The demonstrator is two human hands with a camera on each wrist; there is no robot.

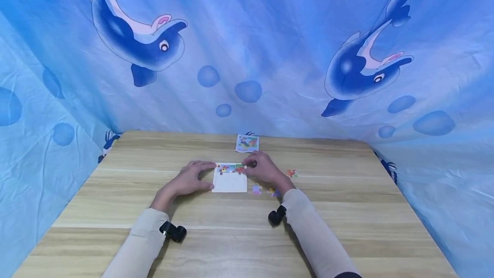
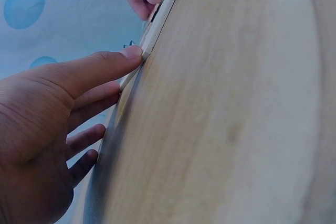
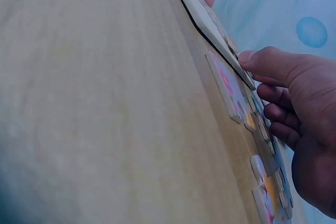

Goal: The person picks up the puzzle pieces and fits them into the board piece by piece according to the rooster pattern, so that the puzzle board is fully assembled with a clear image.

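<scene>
A white puzzle tray (image 1: 230, 183) lies on the table, with colourful pieces filling its far strip. My left hand (image 1: 190, 178) spreads along the tray's left side, thumb touching the near corner and index finger the far corner. In the left wrist view that left hand (image 2: 47, 108) shows its other fingers apart and loosely extended. At the far right corner, my right hand (image 1: 265, 169) has thumb and curled fingers around a green-and-red puzzle piece (image 1: 239, 168). The fingers partly hide this piece. In the right wrist view, the right hand's thumb (image 3: 262, 61) is beside the tray edge (image 3: 202, 17).
Loose puzzle pieces lie right of the tray: a purple one (image 1: 257, 189), an orange-and-blue one (image 1: 274, 191) and a red-orange one (image 1: 292, 173). Behind the tray is a picture card (image 1: 247, 143). A blue dolphin curtain (image 1: 247, 55) hangs beyond the wooden table (image 1: 216, 243).
</scene>
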